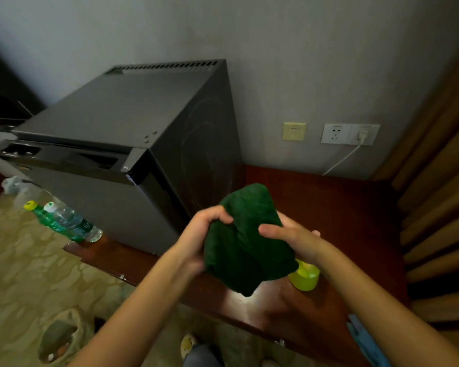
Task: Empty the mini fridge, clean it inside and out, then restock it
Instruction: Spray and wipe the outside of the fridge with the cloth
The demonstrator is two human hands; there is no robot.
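**Head view.** The fridge stands on the desk against the wall, left of centre. Its door looks closed, though the seam is too dark to be sure.

Both hands hold the cloth in the air, just right of the fridge's side panel and above the desk. The left hand has its fingers curled over the cloth's left edge. The right hand pinches the right edge, thumb on top.

The cloth is soft, light and limp: it bunches between the hands and droops below them. For wiping it is best folded into a pad and pressed flat with the palm.

The fridge is rigid, probably heavy, and smooth-sided. Its panels offer no evident hold, so the door's top edge is the likely place to pull.

Two bottles lie by the fridge's front. A yellow sprayer stands on the desk, partly under the cloth.
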